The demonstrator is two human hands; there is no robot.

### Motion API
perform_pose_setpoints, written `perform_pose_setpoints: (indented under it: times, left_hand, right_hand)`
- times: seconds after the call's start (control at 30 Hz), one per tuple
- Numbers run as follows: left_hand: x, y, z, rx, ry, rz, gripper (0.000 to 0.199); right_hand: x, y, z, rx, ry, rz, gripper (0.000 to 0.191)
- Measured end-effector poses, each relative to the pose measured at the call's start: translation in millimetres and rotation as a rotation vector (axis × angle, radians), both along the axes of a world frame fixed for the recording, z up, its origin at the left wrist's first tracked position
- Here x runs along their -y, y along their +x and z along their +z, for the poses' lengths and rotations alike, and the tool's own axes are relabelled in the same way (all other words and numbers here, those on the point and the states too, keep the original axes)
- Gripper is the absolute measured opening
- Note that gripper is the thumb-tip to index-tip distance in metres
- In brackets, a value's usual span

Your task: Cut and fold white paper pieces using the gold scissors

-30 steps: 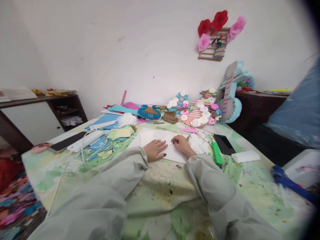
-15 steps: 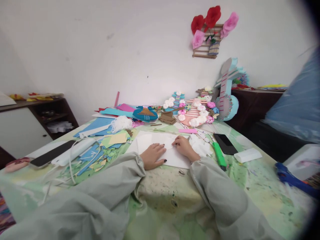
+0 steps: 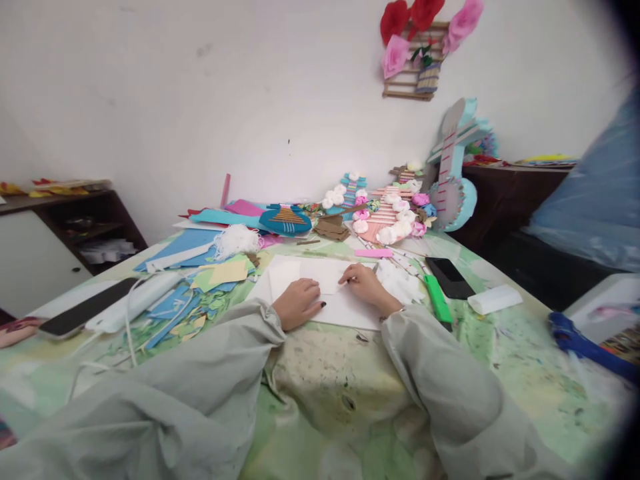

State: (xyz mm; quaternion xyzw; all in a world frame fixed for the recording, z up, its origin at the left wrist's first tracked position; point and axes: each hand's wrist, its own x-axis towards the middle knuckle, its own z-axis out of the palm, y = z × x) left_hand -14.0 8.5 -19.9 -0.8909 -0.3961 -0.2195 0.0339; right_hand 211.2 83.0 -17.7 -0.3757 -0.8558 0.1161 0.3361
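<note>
Sheets of white paper (image 3: 350,317) lie on the table in front of me. My left hand (image 3: 300,303) rests on them, palm down, with its fingers laid out and the thumb apart. A smaller white paper piece (image 3: 327,277) lies between my hands. Bent and pinched together, the fingers of my right hand (image 3: 366,287) hold the right edge of that piece. The fine detail at the fingertips is too small to make out. Crumpled white paper (image 3: 400,280) sits just right of my right hand.
Left are blue, green and yellow paper scraps (image 3: 215,297), a white power strip (image 3: 130,303) and a phone (image 3: 90,307). Right are a green cutter (image 3: 438,299), a black phone (image 3: 450,277) and a blue glue gun (image 3: 585,343). Decorated paper crafts (image 3: 387,213) stand behind. Someone's hand (image 3: 17,331) shows far left.
My left hand has drawn its fingers closer together and slid slightly on the paper. My right hand has shifted a little left, still pinching. The camera view has moved a little.
</note>
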Motion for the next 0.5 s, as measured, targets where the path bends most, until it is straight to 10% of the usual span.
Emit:
perform_pose_setpoints:
  times: [0.2, 0.5]
  left_hand:
    - [-4.7, -3.6, 0.0, 0.002, 0.007, -0.052, 0.023]
    - [-3.9, -6.0, -2.5, 0.122, -0.035, -0.038, 0.015]
  right_hand:
    - [-8.3, 13.1, 1.1, -0.157, -0.079, -0.378, 0.042]
    - [6.4, 15.7, 7.5, 0.154, -0.071, -0.253, 0.031]
